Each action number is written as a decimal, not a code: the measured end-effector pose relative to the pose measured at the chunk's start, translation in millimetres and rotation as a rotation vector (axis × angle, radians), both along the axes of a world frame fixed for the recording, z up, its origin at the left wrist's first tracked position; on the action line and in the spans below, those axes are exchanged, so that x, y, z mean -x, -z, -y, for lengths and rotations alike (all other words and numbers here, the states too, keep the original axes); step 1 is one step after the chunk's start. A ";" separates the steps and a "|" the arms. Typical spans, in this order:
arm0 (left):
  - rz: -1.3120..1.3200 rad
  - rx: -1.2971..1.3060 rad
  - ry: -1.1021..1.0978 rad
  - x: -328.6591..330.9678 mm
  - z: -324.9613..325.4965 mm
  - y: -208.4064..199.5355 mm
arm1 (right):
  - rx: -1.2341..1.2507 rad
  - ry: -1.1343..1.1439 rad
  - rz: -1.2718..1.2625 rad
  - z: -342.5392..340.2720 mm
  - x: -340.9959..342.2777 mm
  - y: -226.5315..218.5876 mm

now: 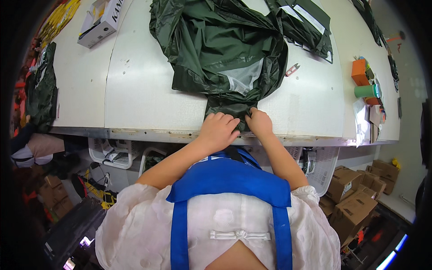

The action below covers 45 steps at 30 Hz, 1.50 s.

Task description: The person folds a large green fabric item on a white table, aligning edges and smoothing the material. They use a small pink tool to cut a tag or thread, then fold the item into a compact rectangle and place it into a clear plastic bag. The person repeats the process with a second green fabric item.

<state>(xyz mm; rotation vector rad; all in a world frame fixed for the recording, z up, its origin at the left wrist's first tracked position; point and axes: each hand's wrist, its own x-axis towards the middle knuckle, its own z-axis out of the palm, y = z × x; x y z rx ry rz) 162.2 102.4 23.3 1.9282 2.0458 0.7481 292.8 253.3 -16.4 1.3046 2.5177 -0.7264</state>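
Note:
A dark green, shiny garment (225, 42) lies bunched on the white table in front of me, with white mesh lining (247, 77) showing in its opening. A narrow flap of the same fabric (228, 107) reaches toward me to the table's near edge. My left hand (218, 131) is closed on the left part of this flap, fingers curled over it and thumb pointing right. On the flap's right edge my right hand (259, 122) pinches the fabric. The fingertips of both hands are partly hidden by the fabric and by each other.
Small red-handled thread snips (292, 69) lie right of the garment. Another folded dark green piece (310, 27) is at the back right. A white box (101, 24) stands back left, a green thread spool (365, 91) far right. White baskets (325, 168) sit below the table edge.

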 end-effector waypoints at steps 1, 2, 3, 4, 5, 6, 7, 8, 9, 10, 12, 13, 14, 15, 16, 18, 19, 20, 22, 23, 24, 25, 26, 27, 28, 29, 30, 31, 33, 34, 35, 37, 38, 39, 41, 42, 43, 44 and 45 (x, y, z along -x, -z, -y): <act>-0.037 0.135 -0.004 -7.1 -0.9 13.4 | 0.028 -0.021 0.039 -1.4 4.1 -7.9; -0.053 0.165 0.009 -7.1 -1.6 21.4 | 0.008 -0.117 -0.096 -7.9 6.0 -17.4; -0.069 0.195 0.020 -6.1 -2.3 27.9 | -0.011 -0.214 -0.231 -18.1 8.1 -28.8; -0.085 0.227 0.036 -5.8 -2.8 33.1 | -0.027 -0.307 -0.366 -26.9 11.4 -36.5; -0.108 0.212 0.046 -6.2 -2.6 36.1 | -0.209 -0.332 -0.575 -38.7 22.6 -39.2; -0.131 0.197 0.056 -6.5 -2.3 38.6 | -0.311 -0.307 -0.595 -56.4 37.5 -45.7; -0.157 0.183 0.067 -5.7 -3.0 39.5 | -0.426 -0.249 -0.598 -73.9 50.4 -44.6; -0.170 0.183 0.066 -4.8 -3.5 38.6 | -0.532 -0.201 -0.563 -95.5 62.4 -38.7; -0.180 0.186 0.066 -5.3 -3.3 38.0 | -0.433 -0.107 -0.373 -110.5 71.8 -46.0; -0.190 0.188 0.067 -5.9 -3.4 36.5 | -0.349 -0.106 -0.119 -130.3 73.3 -45.3; -0.187 0.206 0.055 -5.2 -2.1 33.7 | -0.333 -0.270 -0.149 -164.7 55.9 -34.5; -0.182 0.216 0.040 -5.6 -1.2 33.7 | -0.274 -0.348 -0.357 -176.4 47.2 -38.0; -0.185 0.211 0.024 -4.6 -1.9 35.1 | -0.102 -0.209 -0.633 -176.0 37.8 -52.7; -0.186 0.204 0.014 -4.7 -2.9 36.5 | 0.077 -0.056 -0.894 -171.7 20.3 -67.4; -0.186 0.195 0.014 -5.7 -3.5 37.4 | 0.072 0.077 -0.895 -175.2 -3.2 -50.7; -0.169 0.189 0.032 -5.2 -4.9 38.4 | -0.081 0.145 -0.594 -174.7 -58.9 3.0; -0.166 0.189 0.030 -3.1 -6.0 39.2 | -0.217 0.062 -0.299 -170.5 -76.0 18.1; -0.160 0.176 0.024 -1.2 -5.8 40.6 | -0.418 0.075 -0.369 -154.8 -72.8 13.8; -0.147 0.152 0.022 -1.8 -4.8 43.7 | -0.818 0.115 -0.502 -108.5 -46.2 -11.4; -0.148 0.155 0.018 -2.3 -3.9 44.8 | -0.665 -0.014 -0.666 -96.2 -33.6 -19.7; -0.153 0.154 0.022 -1.1 -5.4 45.7 | -0.600 -0.159 -0.710 -82.3 -19.2 -26.0; -0.158 0.152 0.028 0.2 -6.6 45.9 | -0.563 -0.380 -0.764 -74.1 0.1 -34.9; -0.161 0.159 0.031 0.9 -8.3 44.9 | -0.388 -0.409 -0.753 -71.2 18.1 -31.5; -0.161 0.164 0.035 1.2 -9.6 42.7 | -0.459 -0.406 -0.568 -71.5 29.9 -24.6; -0.165 0.167 0.033 2.3 -10.3 41.5 | -0.397 -0.434 -0.367 -78.7 35.7 -22.5; -0.159 0.169 0.031 2.3 -10.7 42.0 | -0.333 -0.458 -0.166 -83.7 37.9 -22.9; -0.152 0.170 0.029 1.8 -11.0 43.4 | -0.347 -0.411 -0.240 -85.7 37.1 -24.8; -0.138 0.176 0.017 0.2 -9.9 44.7 | -0.353 -0.374 -0.309 -86.5 38.5 -32.5; -0.124 0.182 0.003 1.5 -7.9 45.8 | -0.368 -0.346 -0.496 -79.2 44.3 -35.8; -0.117 0.180 0.007 2.0 -9.1 46.0 | -0.383 -0.347 -0.609 -67.5 50.5 -35.9; -0.114 0.189 0.005 1.9 -10.0 45.3 | -0.396 -0.345 -0.725 -56.8 57.2 -35.9; -0.112 0.209 0.001 1.1 -11.3 43.6 | -0.317 -0.642 -0.676 -44.6 73.3 -24.3; -0.113 0.188 0.000 1.2 -10.6 44.6 | -0.310 -0.706 -0.622 -42.1 81.6 -14.6; -0.114 0.166 0.000 0.8 -10.1 46.9 | -0.304 -0.769 -0.567 -41.6 87.1 -8.1; -0.111 0.144 -0.004 1.3 -8.9 47.9 | -0.119 -0.646 -0.653 -46.1 90.0 -10.4; -0.110 0.145 -0.006 2.1 -8.3 47.6 | -0.026 -0.582 -0.693 -49.2 90.0 -13.4; -0.105 0.147 -0.006 0.9 -7.7 46.7 | 0.097 -0.529 -0.642 -52.2 86.9 -19.7; -0.098 0.144 -0.014 1.0 -6.6 46.4 | 0.219 -0.477 -0.589 -55.3 84.8 -29.7; -0.090 0.141 -0.021 1.6 -5.2 46.3 | 0.338 -0.423 -0.534 -56.5 84.5 -38.9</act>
